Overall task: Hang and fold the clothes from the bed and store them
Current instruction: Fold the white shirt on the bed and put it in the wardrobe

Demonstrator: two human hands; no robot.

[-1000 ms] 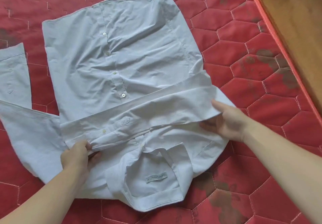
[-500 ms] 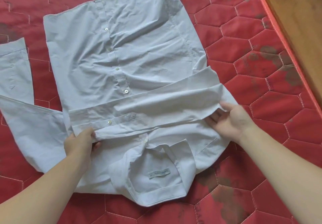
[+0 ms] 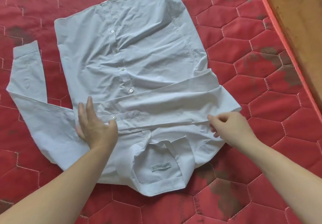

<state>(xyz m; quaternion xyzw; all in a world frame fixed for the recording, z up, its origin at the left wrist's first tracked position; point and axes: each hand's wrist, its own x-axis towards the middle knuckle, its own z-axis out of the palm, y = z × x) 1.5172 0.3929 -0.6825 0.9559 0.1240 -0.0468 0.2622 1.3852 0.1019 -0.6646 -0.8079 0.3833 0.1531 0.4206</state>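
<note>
Head view: pale shirt lies face-up on the red mattress. Above its collar, left hand presses flat, fingers spread, while right hand pinches the folded sleeve; pull it taut before smoothing.

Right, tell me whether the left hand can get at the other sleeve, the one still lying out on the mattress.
Probably yes. The left hand lies flat on the shirt, holding nothing, and the unfolded sleeve is spread on the red mattress on that same side, uncovered, with nothing between them.
</note>
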